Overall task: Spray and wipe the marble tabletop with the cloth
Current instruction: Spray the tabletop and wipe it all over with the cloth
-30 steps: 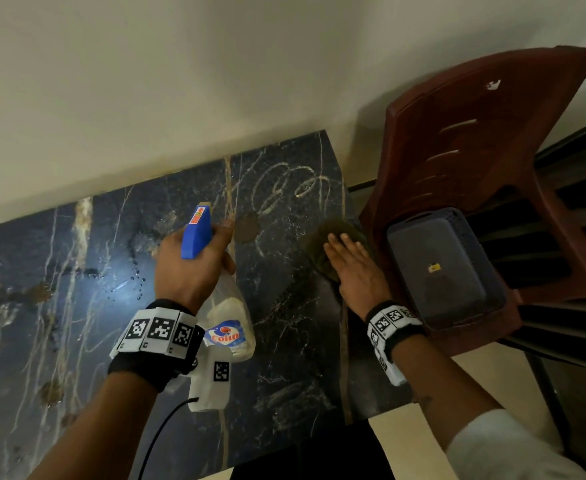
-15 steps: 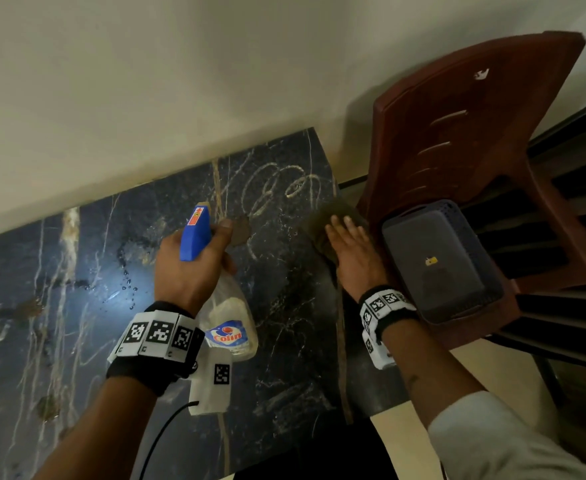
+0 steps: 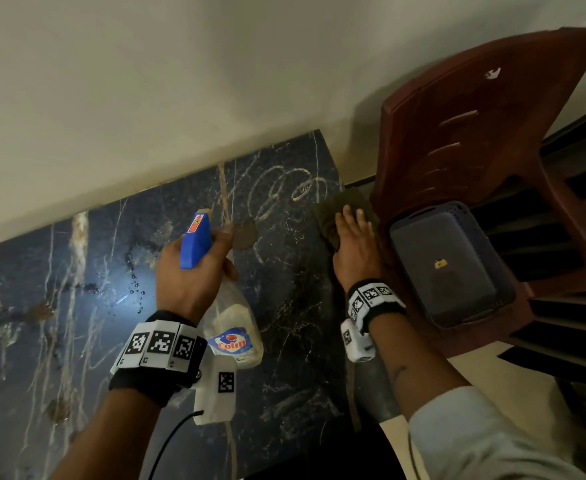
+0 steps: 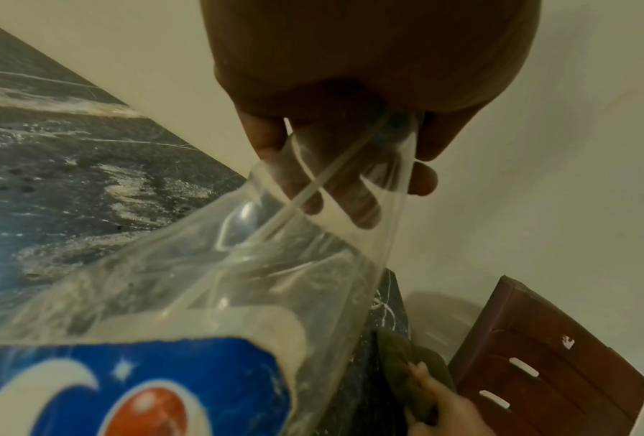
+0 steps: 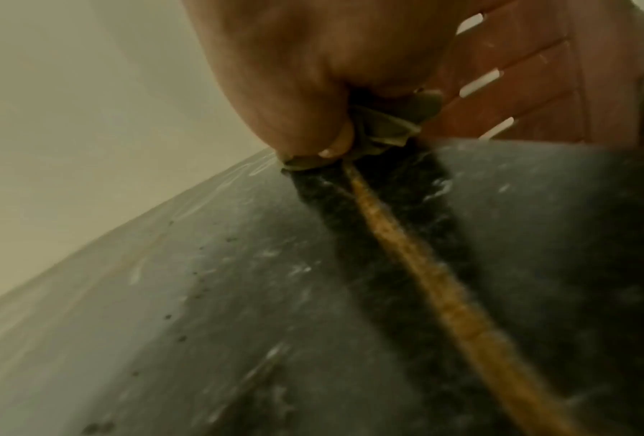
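While the left hand (image 3: 194, 282) grips the spray bottle (image 3: 231, 327) up off the bench (image 3: 77, 306), the right hand (image 3: 354, 251) lies flat on the cloth (image 3: 345, 206) at the far right corner of the dark marble top. Look at the left-wrist view: the fingers (image 4: 268, 138) are curled tight round the clear neck of the bottle, a thin dip tube showing through the plastic, the blue and red label filling the foreground. From the head view, the blue trigger head (image 3: 196, 242) points away toward the wall (image 3: 180, 81), with the forefinger reaching past its right side. Over on the right, the fingers (image 3: 348, 216) are stretched forward over the olive-brown cloth, pressing it down; the right-wrist view shows the thumb (image 5: 324, 141) tucked against a bunched fold of the fabric, right above a tan vein running through the stone. Small droplets sit on the marble to the left of the bottle. Just beside the bench edge stands a reddish-brown plastic chair (image 3: 475, 126), and a grey basket (image 3: 451, 261) rests on its seat.
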The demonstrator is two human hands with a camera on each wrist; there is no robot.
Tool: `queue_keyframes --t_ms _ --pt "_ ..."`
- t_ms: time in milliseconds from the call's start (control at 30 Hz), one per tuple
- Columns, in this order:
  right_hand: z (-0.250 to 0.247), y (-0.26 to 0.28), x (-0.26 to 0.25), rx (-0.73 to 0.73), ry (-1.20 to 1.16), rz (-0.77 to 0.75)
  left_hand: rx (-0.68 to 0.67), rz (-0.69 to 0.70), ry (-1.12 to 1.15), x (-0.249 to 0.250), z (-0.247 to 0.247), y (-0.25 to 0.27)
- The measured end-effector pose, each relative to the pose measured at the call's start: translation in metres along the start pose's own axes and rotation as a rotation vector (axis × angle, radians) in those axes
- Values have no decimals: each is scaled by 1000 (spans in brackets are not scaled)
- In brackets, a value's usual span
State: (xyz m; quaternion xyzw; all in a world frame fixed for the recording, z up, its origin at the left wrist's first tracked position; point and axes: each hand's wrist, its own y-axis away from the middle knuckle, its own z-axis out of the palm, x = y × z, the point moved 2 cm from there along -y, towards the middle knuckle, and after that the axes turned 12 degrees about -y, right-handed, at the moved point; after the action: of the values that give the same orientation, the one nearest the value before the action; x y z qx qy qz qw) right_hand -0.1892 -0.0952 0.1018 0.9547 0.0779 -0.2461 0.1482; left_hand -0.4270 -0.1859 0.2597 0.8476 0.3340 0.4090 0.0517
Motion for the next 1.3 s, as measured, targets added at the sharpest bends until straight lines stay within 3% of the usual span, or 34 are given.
queue_keyframes --t_ms 67,200,267,400,500,633,700,800,933,1033,1100,1133,1233,1300 --pt "14 5 -23 38 -32 69 4 -19 20 1 -1 -1" --pt "37 16 -46 -186 25 -214 10 -23 14 6 2 -5" --pt "29 5 -33 -231 81 -257 14 -17 17 9 3 -7" --pt "6 -23 -15 -39 2 -25 24 -18 60 9 1 -12" --pt "16 -20 -30 -12 7 1 27 -18 27 8 2 -19" --pt "23 -14 -24 -262 131 -299 17 22 -1 9 8 -27" --pt "6 -32 -7 -292 171 -403 -4 57 -33 10 11 -28" --pt "-12 -52 5 -181 115 -276 -19 81 -91 4 11 -28" --pt "11 -41 -35 1 41 -10 -5 62 -72 -4 9 -31" --pt "29 -34 -57 -110 23 -155 4 73 -79 -2 11 -33" --pt "21 -41 -51 -195 75 -290 -4 73 -62 2 12 -32" --pt "14 -50 -43 -185 98 -286 -3 69 -50 3 12 -33" --pt "-3 -72 -26 -43 49 -30 19 56 -11 1 8 -33" --pt "0 -73 -37 -7 68 42 38 49 2 -2 8 -35"
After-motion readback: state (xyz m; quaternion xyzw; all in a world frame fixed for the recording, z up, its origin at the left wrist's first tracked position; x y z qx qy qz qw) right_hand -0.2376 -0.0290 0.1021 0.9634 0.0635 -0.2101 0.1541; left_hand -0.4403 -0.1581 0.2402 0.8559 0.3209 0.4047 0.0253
